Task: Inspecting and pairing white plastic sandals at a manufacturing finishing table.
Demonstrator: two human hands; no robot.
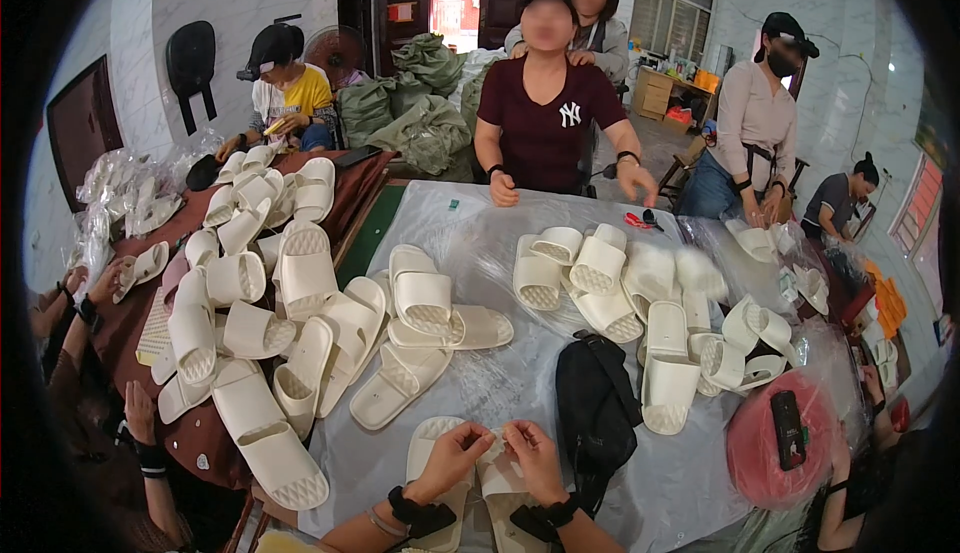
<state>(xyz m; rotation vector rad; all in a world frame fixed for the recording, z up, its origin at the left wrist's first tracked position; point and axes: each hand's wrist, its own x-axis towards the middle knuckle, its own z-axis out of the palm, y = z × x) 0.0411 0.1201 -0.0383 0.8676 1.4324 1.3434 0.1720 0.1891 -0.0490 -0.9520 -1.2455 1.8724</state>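
Observation:
My left hand (455, 460) and my right hand (534, 463) meet close together at the near edge of the table, fingertips pinched. Whatever lies between the fingers is too small to make out. Beneath my left hand is a cream slide slipper (424, 439), partly covered by the hand and wrist. Another cream slipper (497, 481) lies below my right hand, side by side with the first. To the right of my hands rests a black bag (598, 403). Both wrists carry black bands.
Cream slippers lie piled on the left (240, 333) and grouped on the right (665, 353) of the plastic-covered table (480, 215). A red plastic-wrapped bundle (765, 468) with a black device sits at the right. Across stands a person in a maroon shirt (548, 103); other people work around.

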